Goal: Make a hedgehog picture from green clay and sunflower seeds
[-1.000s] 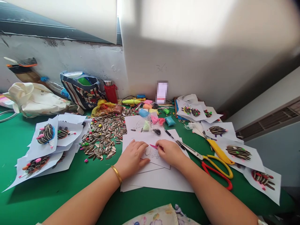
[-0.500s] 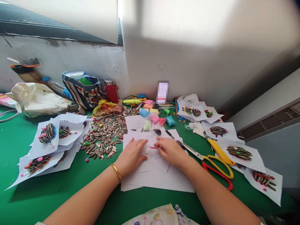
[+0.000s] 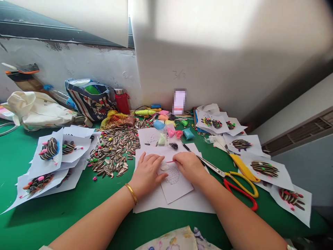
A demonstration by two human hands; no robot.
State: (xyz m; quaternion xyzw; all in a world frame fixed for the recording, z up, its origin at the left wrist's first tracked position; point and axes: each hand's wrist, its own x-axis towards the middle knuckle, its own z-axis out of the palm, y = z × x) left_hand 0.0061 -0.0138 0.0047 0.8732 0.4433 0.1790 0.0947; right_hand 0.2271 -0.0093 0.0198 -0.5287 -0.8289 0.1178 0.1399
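My right hand (image 3: 188, 167) pinches a thin pink piece, perhaps clay (image 3: 169, 161), its tip over a small white sheet (image 3: 179, 189) with a pencilled, scale-patterned oval (image 3: 173, 174). My left hand (image 3: 150, 171), fingers apart and holding nothing, presses on the sheet's left side and the paper beneath. A gold bangle (image 3: 131, 193) circles my left wrist. A pale oval piece (image 3: 164, 167) lies on the sheet between my hands. Larger white papers (image 3: 147, 203) lie under both hands.
A heap of striped sunflower seeds (image 3: 114, 149) lies left of my hands. Yellow-and-red-handled scissors (image 3: 240, 184) lie to the right. Seed-and-clay pictures on paper (image 3: 265, 169) surround the work on the green table mat (image 3: 54, 205). Clay packets (image 3: 171, 131) stand behind.
The small sheet has slid toward me and turned, exposing more of its drawing. The pale oval piece now shows between my hands, and my left hand has shifted slightly.
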